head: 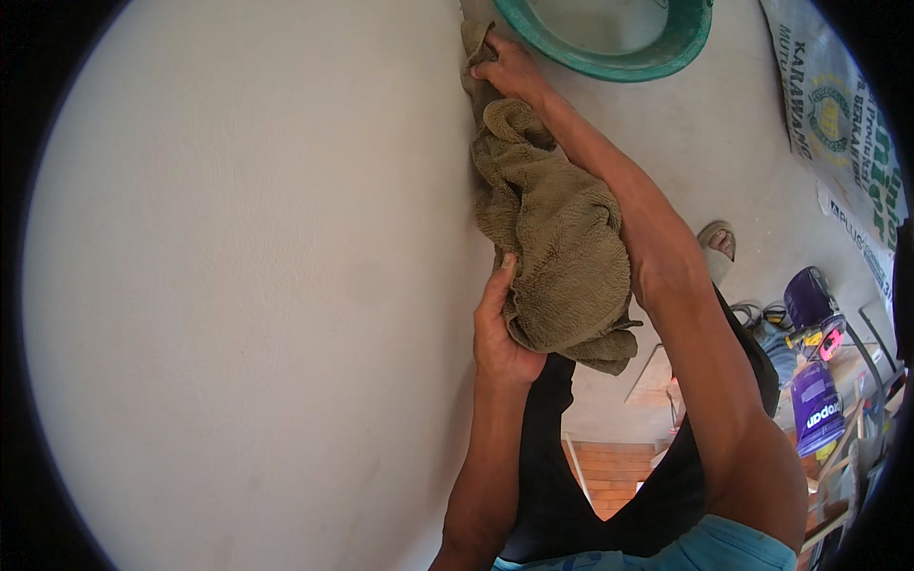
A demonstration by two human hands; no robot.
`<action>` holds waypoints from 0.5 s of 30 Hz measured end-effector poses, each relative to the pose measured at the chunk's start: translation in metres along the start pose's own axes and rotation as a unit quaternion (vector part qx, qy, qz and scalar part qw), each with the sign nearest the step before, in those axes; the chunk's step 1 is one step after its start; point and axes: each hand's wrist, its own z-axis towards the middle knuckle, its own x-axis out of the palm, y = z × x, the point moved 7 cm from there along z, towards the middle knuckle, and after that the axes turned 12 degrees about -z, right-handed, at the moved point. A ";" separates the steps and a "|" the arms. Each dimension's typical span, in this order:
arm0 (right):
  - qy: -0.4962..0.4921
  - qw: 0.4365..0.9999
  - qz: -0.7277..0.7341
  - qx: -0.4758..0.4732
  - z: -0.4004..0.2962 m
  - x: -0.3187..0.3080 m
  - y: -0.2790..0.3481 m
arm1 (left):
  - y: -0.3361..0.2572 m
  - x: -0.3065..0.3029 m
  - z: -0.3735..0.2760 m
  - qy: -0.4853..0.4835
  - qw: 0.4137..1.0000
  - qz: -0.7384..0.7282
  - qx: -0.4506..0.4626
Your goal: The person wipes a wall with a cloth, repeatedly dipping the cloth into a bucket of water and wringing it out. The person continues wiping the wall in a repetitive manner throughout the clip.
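Note:
A thick brown-green terry towel (564, 235) hangs bunched between my two hands, close beside the pale wall (250, 250). My left hand (503, 335) cups its near end from below, with the thumb on top of the cloth. Farther ahead, my right hand (510, 68) pinches the towel's far end between thumb and fingers, right by the wall's base. Folds sag between the hands and cover part of the right forearm's inner edge. Just beyond my right hand stands a green plastic basin (614, 68) with cloudy water in it.
Printed woven sacks (832, 121) lie at the far right. Purple paint containers (817, 407), a pink-and-yellow tape measure (830, 342), cables and wooden pieces clutter the right side. My sandalled foot (720, 239) rests on the pale floor (685, 150). A flat board (650, 375) lies behind my legs.

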 end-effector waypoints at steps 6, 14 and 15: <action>0.093 0.995 -0.004 0.020 -0.045 0.021 -0.033 | 0.006 -0.006 0.002 -0.002 1.000 0.012 -0.027; 0.118 0.990 0.071 0.032 -0.060 0.018 -0.026 | 0.012 -0.010 0.002 -0.007 0.999 0.037 -0.020; 0.109 0.990 0.077 0.037 -0.052 0.013 -0.023 | 0.012 -0.008 0.002 0.002 0.999 0.031 -0.023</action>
